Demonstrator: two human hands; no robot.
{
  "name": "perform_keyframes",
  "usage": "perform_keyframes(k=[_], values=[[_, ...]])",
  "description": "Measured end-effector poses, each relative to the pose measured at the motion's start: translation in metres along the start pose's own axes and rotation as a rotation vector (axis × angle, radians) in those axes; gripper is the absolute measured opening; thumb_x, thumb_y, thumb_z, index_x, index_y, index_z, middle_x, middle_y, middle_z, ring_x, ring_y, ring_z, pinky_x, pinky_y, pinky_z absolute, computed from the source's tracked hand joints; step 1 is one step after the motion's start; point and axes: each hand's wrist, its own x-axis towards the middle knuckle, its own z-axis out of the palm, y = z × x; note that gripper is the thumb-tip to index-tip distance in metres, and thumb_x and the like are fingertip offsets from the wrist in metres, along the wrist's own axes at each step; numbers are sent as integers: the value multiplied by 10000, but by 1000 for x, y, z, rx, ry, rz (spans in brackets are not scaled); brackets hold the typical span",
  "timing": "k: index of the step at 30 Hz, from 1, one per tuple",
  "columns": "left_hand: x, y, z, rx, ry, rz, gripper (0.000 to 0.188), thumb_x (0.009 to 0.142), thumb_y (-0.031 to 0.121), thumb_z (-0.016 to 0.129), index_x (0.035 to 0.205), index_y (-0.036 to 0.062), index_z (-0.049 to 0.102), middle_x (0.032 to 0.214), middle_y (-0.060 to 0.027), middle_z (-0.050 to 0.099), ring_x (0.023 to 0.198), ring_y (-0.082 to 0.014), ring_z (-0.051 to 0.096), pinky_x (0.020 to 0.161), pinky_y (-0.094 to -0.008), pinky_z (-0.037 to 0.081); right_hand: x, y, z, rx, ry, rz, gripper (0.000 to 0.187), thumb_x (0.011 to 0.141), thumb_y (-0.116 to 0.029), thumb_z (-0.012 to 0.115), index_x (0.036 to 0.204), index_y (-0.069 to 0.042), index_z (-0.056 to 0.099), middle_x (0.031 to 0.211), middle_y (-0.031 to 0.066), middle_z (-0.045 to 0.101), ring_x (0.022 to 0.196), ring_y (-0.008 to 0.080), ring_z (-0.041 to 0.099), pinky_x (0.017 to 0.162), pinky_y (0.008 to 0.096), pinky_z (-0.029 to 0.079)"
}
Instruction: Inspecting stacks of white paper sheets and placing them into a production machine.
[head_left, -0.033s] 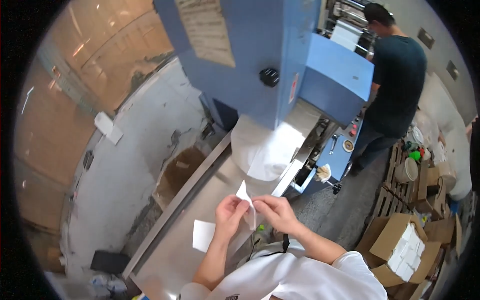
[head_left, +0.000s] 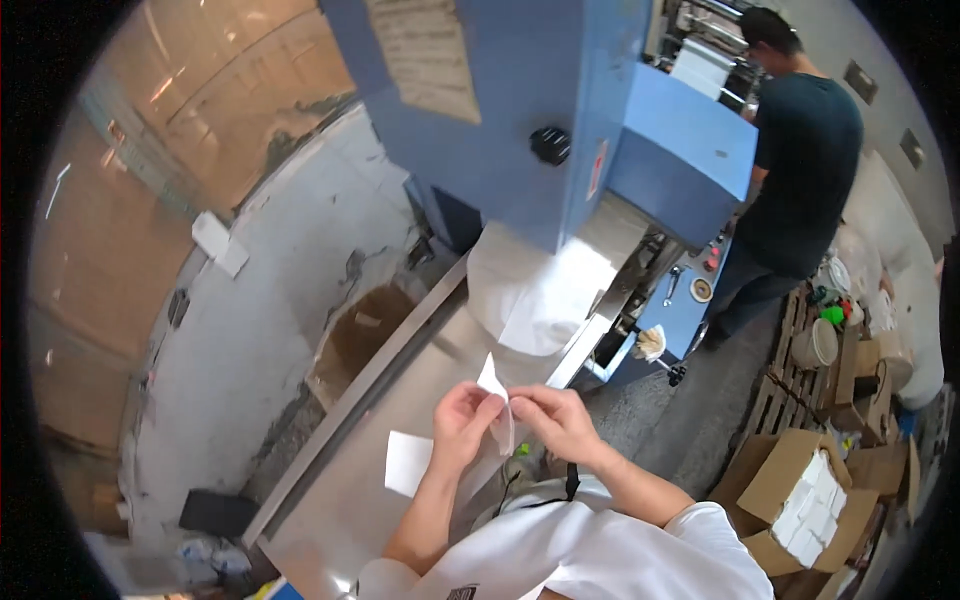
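Note:
In front of my body, a thin folded white sheet (head_left: 490,376), like paper or tissue, is held between both hands. My left hand (head_left: 463,425) pinches it between thumb and fingers, with one pointed corner sticking up. The fingertips of my right hand (head_left: 562,425) are closed on its right edge. Below the hands hangs the rest of the sheet, slightly see-through. Another white sheet (head_left: 406,462) lies flat on the metal table (head_left: 340,500), beside my left forearm.
A tall blue machine (head_left: 510,100) stands ahead, with white material (head_left: 540,290) spread at its base. To the right, a person (head_left: 805,150) in a dark shirt faces machinery. An open carton (head_left: 750,490) of white packs sits lower right, near a wooden pallet (head_left: 765,390). A pale ledge (head_left: 270,290) runs left.
The view has shifted slightly, so the machine sits a little farther right and higher in the picture. Both hands keep the same hold on the sheet.

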Motion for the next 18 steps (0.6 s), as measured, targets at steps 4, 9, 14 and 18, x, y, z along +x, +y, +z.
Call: perform_keyframes(k=[4,9,14,18], values=[[0,3,1,-147,2,31,141,909,57,692,1011,7,609,915,-47,663,806,-100,622,718,-236,508,1,9,6,122,-21,34,251,961,-109,620,1150,53,649,983,104,711,918,113,664,816,275,540],[-2,-2,-7,-108,-20,40,174,911,68,696,1047,3,610,933,-43,663,830,-94,620,740,-230,505,2,8,8,20,-55,19,260,916,-118,687,1118,46,665,969,102,731,880,124,685,796,271,545],[-1,-2,-5,-107,5,-16,133,922,68,677,1022,2,618,920,-34,661,826,-91,616,736,-223,497,1,7,6,-6,-36,16,224,931,-121,661,1087,37,687,932,93,733,843,105,665,768,270,544],[-5,-6,-7,-27,62,-8,75,912,9,648,983,4,623,913,-30,654,815,-91,616,719,-222,493,1,13,8,-132,-7,-3,203,936,-147,626,1051,6,695,827,120,719,729,96,638,658,284,527]])
